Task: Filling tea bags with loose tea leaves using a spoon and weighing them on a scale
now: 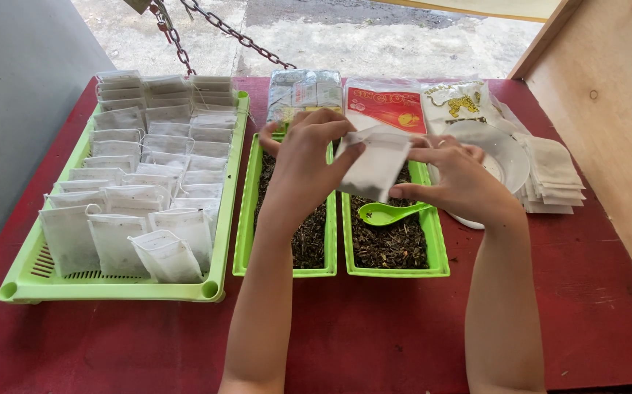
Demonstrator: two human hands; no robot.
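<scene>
Filling step, likely: left hand [303, 162] and right hand [456, 179] pinched 1 white filter bag [374, 166] between them, above 2 green leaf trays [433, 241]; green scoop [385, 213] just below. Opening the bag's mouth seemed due next.

The sachet [374, 169] looks like matt white paper fabric, as do those in the glossy green plastic tray [111, 290] on the left. The bench [374, 328] is red-painted wood, worn and matt. Far off, a rusty metal chain [235, 35] hangs; the green spoon [389, 213] is smooth plastic.

Spoon [389, 212] in right tray [437, 248], left of bowl [509, 149].
</scene>
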